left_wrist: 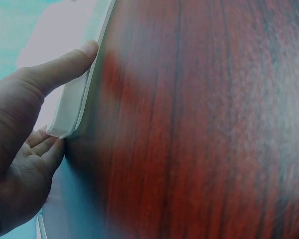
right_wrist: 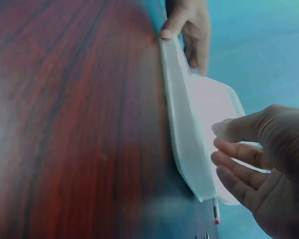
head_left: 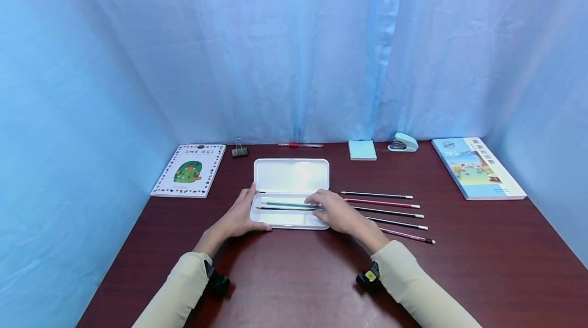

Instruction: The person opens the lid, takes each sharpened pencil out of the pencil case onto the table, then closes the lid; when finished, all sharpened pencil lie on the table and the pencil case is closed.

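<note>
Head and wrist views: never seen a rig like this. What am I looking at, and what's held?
No machine: a person works bare-handed. The head view comes from a camera worn on the head, looking forward and down; the other two come from the wrist cameras, one per arm. On the table sits an open white pencil case with two pencils visible inside; five more pencils lie to its right. Along the far side, left to right: booklet, binder clip, red pen, notepad, stapler, book. The left hand grips the case's left end; the right hand is over its right end, with nothing visible between thumb and fingers in the right wrist view.
</note>
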A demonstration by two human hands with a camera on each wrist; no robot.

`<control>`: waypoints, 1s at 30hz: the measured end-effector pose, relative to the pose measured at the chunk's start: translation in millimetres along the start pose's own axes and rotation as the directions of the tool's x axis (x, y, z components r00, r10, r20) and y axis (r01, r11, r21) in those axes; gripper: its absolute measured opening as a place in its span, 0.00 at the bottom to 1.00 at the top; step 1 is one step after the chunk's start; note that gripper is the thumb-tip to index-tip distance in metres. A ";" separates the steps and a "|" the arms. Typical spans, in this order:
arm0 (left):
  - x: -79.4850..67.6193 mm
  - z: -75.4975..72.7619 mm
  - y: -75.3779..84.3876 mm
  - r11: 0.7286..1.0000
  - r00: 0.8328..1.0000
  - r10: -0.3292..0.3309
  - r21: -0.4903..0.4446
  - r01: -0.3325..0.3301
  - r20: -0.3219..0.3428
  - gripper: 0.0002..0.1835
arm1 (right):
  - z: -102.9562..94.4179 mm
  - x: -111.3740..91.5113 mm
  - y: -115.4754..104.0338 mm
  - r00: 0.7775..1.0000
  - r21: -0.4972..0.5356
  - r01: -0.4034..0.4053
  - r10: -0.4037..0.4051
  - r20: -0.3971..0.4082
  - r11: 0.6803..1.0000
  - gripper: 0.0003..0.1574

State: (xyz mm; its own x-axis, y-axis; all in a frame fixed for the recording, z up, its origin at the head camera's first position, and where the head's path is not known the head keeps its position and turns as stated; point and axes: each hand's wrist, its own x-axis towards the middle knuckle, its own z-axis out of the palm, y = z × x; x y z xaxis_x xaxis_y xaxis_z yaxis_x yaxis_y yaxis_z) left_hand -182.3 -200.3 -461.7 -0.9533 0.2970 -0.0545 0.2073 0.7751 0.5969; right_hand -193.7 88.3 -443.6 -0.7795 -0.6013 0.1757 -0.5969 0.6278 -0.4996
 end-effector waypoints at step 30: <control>-2.5 -0.7 0.5 1.000 1.000 0.007 -0.007 -0.007 -0.003 0.68 | -50.1 -58.5 25.2 0.986 0.085 -0.040 0.054 -0.161 0.996 0.10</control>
State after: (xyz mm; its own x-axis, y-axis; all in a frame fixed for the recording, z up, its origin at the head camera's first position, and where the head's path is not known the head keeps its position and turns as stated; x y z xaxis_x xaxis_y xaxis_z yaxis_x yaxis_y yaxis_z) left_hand -180.0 -201.1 -460.8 -0.9526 0.3004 -0.0483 0.2121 0.7694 0.6025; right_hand -172.7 164.0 -424.0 -0.8308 -0.4795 0.2826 -0.5466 0.6071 -0.5768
